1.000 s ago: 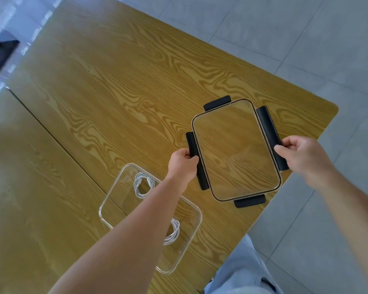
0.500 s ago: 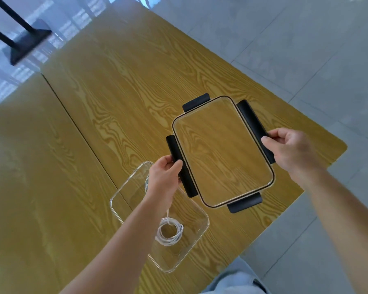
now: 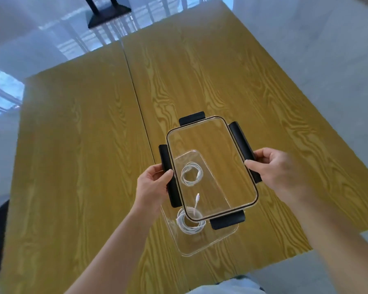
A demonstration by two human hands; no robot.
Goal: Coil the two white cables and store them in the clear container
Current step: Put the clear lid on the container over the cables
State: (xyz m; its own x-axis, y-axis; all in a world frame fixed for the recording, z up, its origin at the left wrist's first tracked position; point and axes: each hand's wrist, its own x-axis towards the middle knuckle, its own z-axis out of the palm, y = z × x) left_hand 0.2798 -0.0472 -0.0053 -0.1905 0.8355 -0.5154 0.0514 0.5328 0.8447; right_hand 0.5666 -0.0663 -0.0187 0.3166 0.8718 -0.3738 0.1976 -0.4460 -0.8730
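The clear container (image 3: 202, 248) rests on the wooden table near its front edge. Two coiled white cables lie inside it: the far cable (image 3: 191, 174) is seen through the lid, and the near cable (image 3: 189, 222) has one plug end sticking up. A clear lid with black clips (image 3: 217, 145) hovers above the container, shifted toward the far side. My left hand (image 3: 153, 187) grips its left clip. My right hand (image 3: 278, 168) grips its right clip.
The table (image 3: 72, 145) is two wood-grain tops joined by a dark seam (image 3: 136, 98). A black stand base (image 3: 107, 15) sits on the tiled floor beyond the far edge. My light trousers (image 3: 227, 287) show at the bottom.
Both hands have carried the lid leftward from beside the container to above it. The camera view has swung round, so the table now runs straight ahead.
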